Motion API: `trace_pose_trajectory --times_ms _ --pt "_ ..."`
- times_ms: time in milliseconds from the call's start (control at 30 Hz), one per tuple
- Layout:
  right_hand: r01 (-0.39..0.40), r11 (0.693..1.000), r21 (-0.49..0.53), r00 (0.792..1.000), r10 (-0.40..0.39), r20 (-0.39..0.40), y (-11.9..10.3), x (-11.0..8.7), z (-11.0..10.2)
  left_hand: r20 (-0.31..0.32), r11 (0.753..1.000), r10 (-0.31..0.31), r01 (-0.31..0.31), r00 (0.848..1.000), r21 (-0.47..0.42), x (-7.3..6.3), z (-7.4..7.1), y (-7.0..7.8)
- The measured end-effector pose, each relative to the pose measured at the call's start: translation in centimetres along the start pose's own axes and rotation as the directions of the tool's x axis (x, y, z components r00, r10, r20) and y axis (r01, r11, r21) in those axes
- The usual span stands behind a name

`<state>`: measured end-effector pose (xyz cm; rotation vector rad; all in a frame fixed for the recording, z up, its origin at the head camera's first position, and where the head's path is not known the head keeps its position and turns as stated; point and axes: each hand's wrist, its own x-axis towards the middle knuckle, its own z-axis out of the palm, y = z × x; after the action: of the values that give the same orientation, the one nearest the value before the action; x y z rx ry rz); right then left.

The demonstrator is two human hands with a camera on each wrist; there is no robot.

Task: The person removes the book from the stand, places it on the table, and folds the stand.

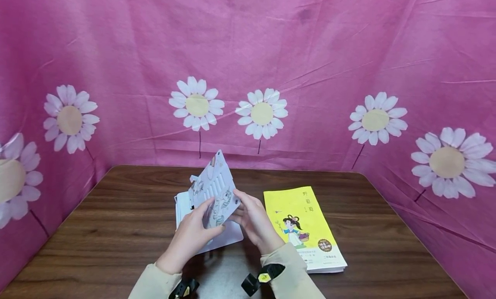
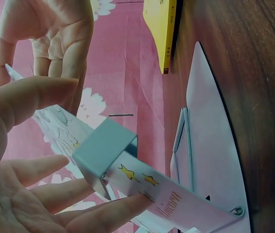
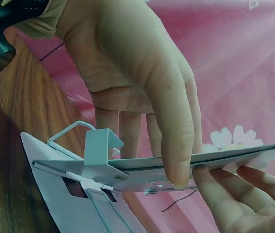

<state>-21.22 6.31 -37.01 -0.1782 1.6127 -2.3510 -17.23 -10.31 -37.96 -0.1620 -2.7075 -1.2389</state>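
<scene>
A white folding book stand (image 1: 217, 187), printed with unicorns and stars, is partly unfolded. Its printed panel is raised at a slant over the flat base plate (image 1: 234, 233) on the table. With thumb and fingers on opposite faces, my left hand (image 1: 193, 234) holds the panel. The right hand (image 1: 257, 221) pinches the panel's right edge, thumb on one side and fingers on the other. Along the panel's edge sticks out a square-bent ledge (image 2: 103, 150). Wire supports (image 3: 64, 167) join panel and base at a hinge, as the right wrist view shows.
A yellow-covered book (image 1: 306, 226) lies right of the stand, close to the right forearm. The dark wooden table (image 1: 128, 213) ends at a pink cloth backdrop (image 1: 317, 45) with white daisies. Both wrists wear black camera straps (image 1: 267, 275).
</scene>
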Motion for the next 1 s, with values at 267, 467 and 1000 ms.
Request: trace_pose_trajectory --times_ms 267,467,1000 --pt "-0.007 1.000 -0.029 0.999 0.006 -0.052 -0.1 0.1 -0.4 0.024 1.000 0.024 -0.024 0.999 -0.004 -0.1 0.1 0.0" --pt "-0.012 0.999 -0.052 0.995 0.007 -0.098 0.0 0.2 -0.7 0.057 0.999 0.020 -0.019 0.998 -0.034 -0.2 0.0 0.1" --pt "-0.022 0.993 -0.115 0.978 -0.003 -0.209 0.4 0.6 -1.6 0.062 0.992 -0.053 0.060 0.997 -0.111 0.6 -1.8 -1.6"
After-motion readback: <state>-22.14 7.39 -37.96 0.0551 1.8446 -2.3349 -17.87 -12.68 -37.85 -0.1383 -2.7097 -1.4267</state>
